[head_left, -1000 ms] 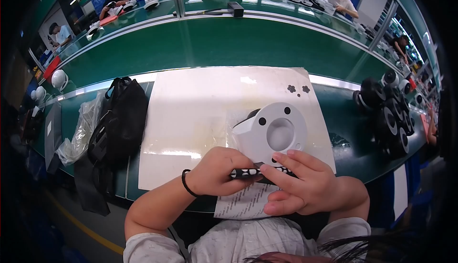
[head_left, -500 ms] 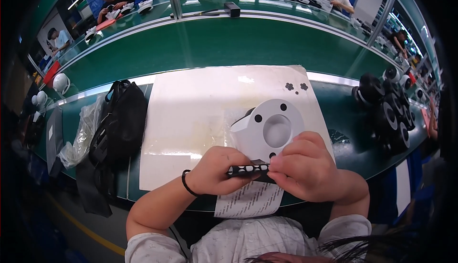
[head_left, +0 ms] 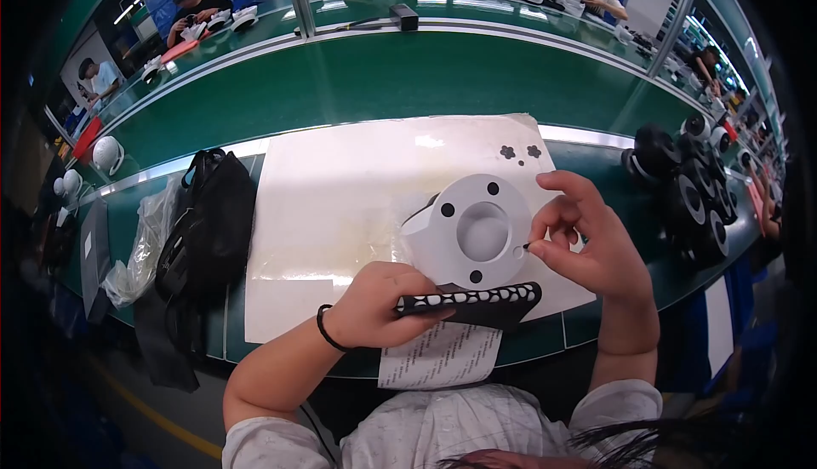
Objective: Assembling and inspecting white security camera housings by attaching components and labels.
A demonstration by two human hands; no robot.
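Note:
A white round base (head_left: 454, 252) with a domed hollow lies on the mat, with black round pads at three spots on its rim and a bare round recess at the right. My left hand (head_left: 383, 303) is closed on a sheet of black stick-on pads (head_left: 498, 299), bent so its edge shows a row of white round spots. Printed backing paper (head_left: 442, 355) hangs below that sheet. Between thumb and forefinger my right hand (head_left: 587, 243) pinches a small black pad (head_left: 527, 247), right beside the bare recess; its other fingers are curled or raised.
A white mat (head_left: 332, 188) covers the green bench. A black bag (head_left: 208, 231) and clear plastic wrapping (head_left: 145, 248) lie at left. Black round parts (head_left: 685, 184) are heaped at right. Beyond the metal rail, several people work at another bench.
My right hand has left the sheet's edge and moved right and up to the base's rim with a small black pad. More of the sheet shows in my left hand, which stays near its place.

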